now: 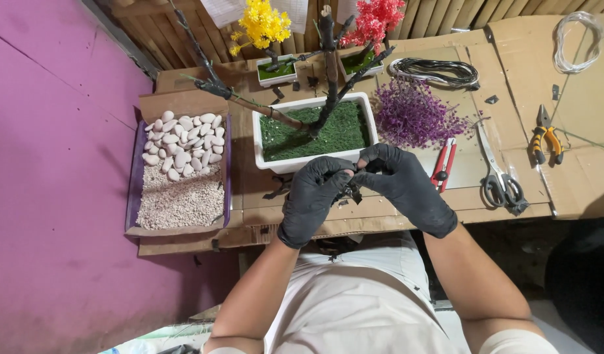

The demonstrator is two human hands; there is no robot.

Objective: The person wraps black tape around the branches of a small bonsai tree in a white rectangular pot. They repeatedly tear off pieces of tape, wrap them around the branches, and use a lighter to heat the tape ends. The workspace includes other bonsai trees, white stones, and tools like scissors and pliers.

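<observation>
Holding a small dark bit [350, 190] between them, the left hand [313, 196] and the right hand [403, 187] meet just in front of the white pot [275, 164] — both in black gloves, fingers pinched tight on it. The bit is low over the tabletop [354, 213], near its front edge. It is so small and dark that I cannot tell just what it is. It could slip out of the fingers and fall off the edge, down to the lap. Thick gloves make tiny things hard to feel. The bare tree [329, 78] in the pot leans out with thin twigs — a bump from a hand might bend one. The red cutter [444, 162] and scissors [500, 177] lie close to the right hand, so a quick reach could knock them.
</observation>
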